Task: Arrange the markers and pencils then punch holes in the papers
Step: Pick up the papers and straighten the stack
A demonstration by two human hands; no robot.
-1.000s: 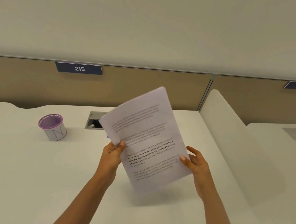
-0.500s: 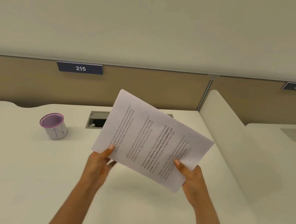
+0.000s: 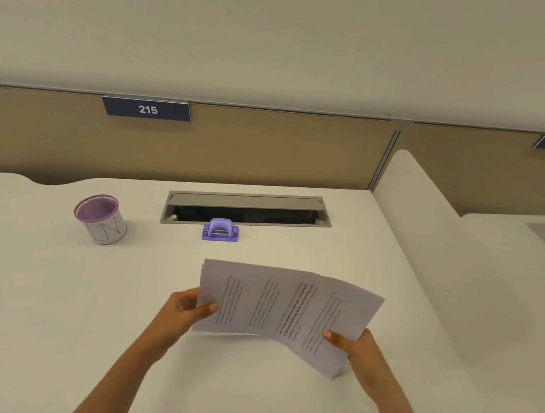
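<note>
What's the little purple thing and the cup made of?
The purple hole punch looks like matte plastic, one even colour, with a metal-looking strip in the middle. The cup seems to be thin wire mesh with a purple rim, judging by its see-through wall, though that is hard to confirm.

Print on papers (image 3: 283,311) too blurred; cup (image 3: 101,218) contents hidden

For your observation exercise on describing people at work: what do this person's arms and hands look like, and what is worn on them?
Both forearms are bare as far as the picture shows them: no sleeves in view. The left hand and right hand carry no gloves, rings, watch or bracelets that can be seen. Fingernails look short and unpainted.
</note>
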